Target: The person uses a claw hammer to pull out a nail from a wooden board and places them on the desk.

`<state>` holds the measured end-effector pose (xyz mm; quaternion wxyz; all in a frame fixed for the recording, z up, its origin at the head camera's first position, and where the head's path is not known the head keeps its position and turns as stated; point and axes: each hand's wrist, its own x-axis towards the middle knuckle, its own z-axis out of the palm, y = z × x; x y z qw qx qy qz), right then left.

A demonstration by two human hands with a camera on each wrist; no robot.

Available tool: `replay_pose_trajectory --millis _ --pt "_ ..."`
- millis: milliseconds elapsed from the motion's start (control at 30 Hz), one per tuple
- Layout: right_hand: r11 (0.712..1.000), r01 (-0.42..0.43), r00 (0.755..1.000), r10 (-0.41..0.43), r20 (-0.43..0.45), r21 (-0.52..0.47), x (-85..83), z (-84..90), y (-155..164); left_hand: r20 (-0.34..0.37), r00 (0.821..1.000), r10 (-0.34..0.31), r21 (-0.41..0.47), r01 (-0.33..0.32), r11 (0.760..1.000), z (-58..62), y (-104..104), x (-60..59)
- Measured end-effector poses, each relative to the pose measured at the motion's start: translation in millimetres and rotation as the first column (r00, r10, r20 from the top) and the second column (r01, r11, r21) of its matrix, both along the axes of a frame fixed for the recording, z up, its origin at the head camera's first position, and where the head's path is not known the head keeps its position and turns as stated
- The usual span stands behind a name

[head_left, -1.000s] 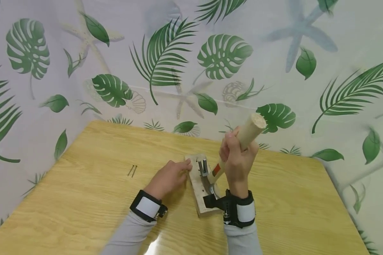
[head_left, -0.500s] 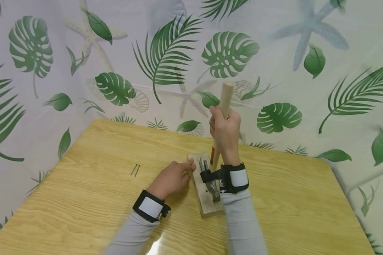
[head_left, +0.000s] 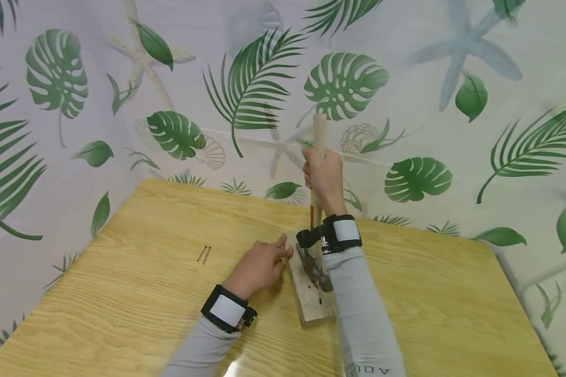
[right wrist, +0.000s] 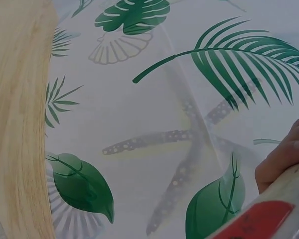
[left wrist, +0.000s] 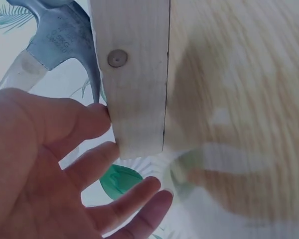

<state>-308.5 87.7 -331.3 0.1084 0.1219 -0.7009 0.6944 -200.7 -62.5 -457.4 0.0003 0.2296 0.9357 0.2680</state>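
My right hand [head_left: 326,175] grips the pale wooden handle of a claw hammer [head_left: 319,131], which stands nearly upright. The hammer's metal head [left wrist: 60,40] is against the top of a small wooden block [head_left: 316,306], its claw pointing toward the block's far end. Several dark holes or marks show on that top face. My left hand [head_left: 259,266] touches the block's far left corner with thumb and forefinger, its other fingers spread apart in the left wrist view. A red label on the handle shows beside the right fingers [right wrist: 286,154]. Whether a nail sits in the claw is hidden.
Two loose nails [head_left: 204,255] lie on the wood-grain table [head_left: 137,293], left of the block. A white leaf-patterned cloth [head_left: 264,78] hangs behind the table's far edge.
The hammer handle has swung from leaning right to nearly upright, and my right hand has gone left and farther away with it. My left hand stays at the block's corner.
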Motion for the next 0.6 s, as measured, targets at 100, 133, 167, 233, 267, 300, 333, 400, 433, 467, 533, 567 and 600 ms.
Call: replay_pose_trajectory --millis 100,133,167,233,267,300,333,400,433,467,533,567,600 --pt "0.999 0.022 0.999 -0.023 0.031 0.031 -9.3 -2.9 -4 0.020 0.999 -0.038 0.055 0.037 0.998 -1.7 -2 -1.9" --pt "0.998 0.037 0.999 -0.038 0.034 0.042 -12.1 -3.4 -6 0.021 0.999 -0.050 0.068 0.049 0.997 -2.1 -3 -2.6" --pt "0.998 0.049 0.998 -0.051 0.037 0.050 -14.8 -4.0 -7 0.023 0.998 -0.062 0.081 0.060 0.995 -2.6 -3 -3.2" --pt "0.995 0.073 0.996 -0.076 0.037 0.063 -19.5 -4.6 -11 0.018 0.997 -0.074 0.094 0.072 0.993 -3.0 -4 -3.5" --pt "0.994 0.083 0.996 -0.085 0.033 0.067 -21.7 -4.8 -12 0.014 0.997 -0.076 0.097 0.075 0.993 -2.9 -4 -3.5" --pt "0.993 0.092 0.995 -0.095 0.031 0.071 -23.6 -4.9 -14 0.011 0.997 -0.077 0.097 0.075 0.992 -2.5 -4 -3.3" --pt "0.992 0.099 0.994 -0.102 0.029 0.074 -25.1 -4.7 -16 0.009 0.997 -0.077 0.096 0.075 0.993 -2.2 -4 -3.1" --pt "0.991 0.106 0.994 -0.108 0.016 0.075 -27.3 -4.0 -19 0.013 0.997 -0.077 0.099 0.075 0.992 -1.7 -5 -2.5" --pt "0.991 0.110 0.994 -0.110 0.004 0.072 -27.7 -3.4 -20 0.014 0.997 -0.077 0.097 0.075 0.992 -1.3 -5 -2.4" --pt "0.991 0.111 0.994 -0.111 -0.011 0.068 -27.8 -2.8 -21 0.019 0.997 -0.078 0.099 0.076 0.992 -1.0 -6 -2.3" --pt "0.993 0.108 0.993 -0.106 -0.042 0.055 -26.1 -1.3 -21 0.022 0.996 -0.081 0.100 0.079 0.992 -0.9 -6 -2.7" --pt "0.993 0.105 0.993 -0.103 -0.057 0.048 -24.9 -0.5 -21 0.023 0.997 -0.080 0.101 0.078 0.992 -1.0 -7 -3.1" --pt "0.994 0.100 0.993 -0.097 -0.070 0.039 -23.5 0.3 -20 0.024 0.997 -0.079 0.100 0.076 0.992 -1.0 -7 -3.7"
